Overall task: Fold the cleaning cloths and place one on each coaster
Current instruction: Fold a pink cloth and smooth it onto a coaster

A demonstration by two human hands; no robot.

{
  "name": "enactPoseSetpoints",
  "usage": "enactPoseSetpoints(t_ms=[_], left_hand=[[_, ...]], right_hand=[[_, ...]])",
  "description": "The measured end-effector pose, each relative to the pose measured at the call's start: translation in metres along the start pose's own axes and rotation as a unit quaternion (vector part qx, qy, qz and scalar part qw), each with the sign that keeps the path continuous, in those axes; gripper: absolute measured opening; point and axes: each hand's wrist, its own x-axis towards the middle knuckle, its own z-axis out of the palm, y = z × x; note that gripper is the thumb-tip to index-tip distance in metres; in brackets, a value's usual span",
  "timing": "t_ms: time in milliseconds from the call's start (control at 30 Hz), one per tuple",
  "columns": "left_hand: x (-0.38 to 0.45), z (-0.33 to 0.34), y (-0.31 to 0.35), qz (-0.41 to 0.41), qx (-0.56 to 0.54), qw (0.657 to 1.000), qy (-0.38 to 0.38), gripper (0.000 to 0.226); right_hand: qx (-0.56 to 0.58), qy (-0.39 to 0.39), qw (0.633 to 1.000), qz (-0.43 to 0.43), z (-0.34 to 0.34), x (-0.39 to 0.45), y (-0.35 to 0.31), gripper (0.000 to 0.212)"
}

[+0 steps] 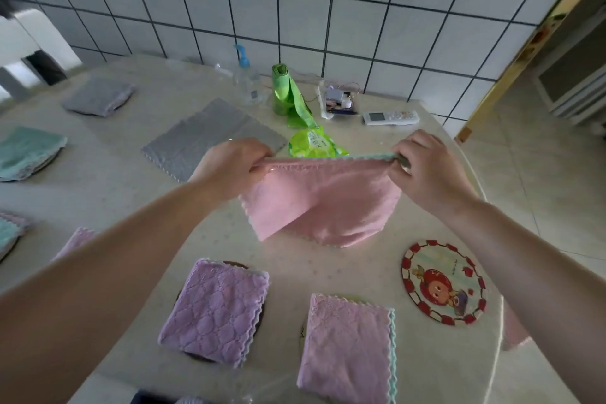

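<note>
With folded cloths already on most coasters, both hands, left [229,162] and right [426,167], pinch the pink cloth [323,203] mid-fold above the bench [131,200], beyond the bare coaster [443,283]; the grey cloth [213,138], left of it, remains unfolded.

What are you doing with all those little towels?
A person is folding them. The left hand and right hand each pinch a top corner of a soft pink cleaning cloth, held up above the pale round table. Several folded cloths already lie on coasters; the round red-rimmed cartoon coaster is still bare.
</note>
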Motion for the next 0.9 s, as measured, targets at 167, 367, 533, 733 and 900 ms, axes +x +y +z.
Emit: enactPoseSetpoints(t_ms=[167,367,533,733,900], left_hand=[[0.037,-0.029,0.007,-0.027,-0.012,0.997,0.074,0.011],[0.043,-0.066,0.031,-0.055,-0.205,0.97,0.12,0.013],[-0.021,-0.029,0.019,-0.119,-0.337,0.934,-0.002,0.01],[-0.094,0.052,0.011,-0.206,-0.313,0.912,-0.165,0.025],[-0.104,0.079,0.003,-0.246,-0.303,0.907,-0.158,0.008]], right_hand=[[-0.028,0.038,0.999,-0.004,-0.023,0.016,0.019,0.018],[0.072,0.189,0.979,0.009,-0.048,0.009,0.022,0.018],[0.152,0.089,0.984,0.019,-0.007,-0.053,0.033,0.032],[0.224,-0.195,0.939,0.174,0.061,-0.138,0.04,0.021],[0.212,-0.257,0.915,0.23,0.078,-0.15,0.037,0.024]])
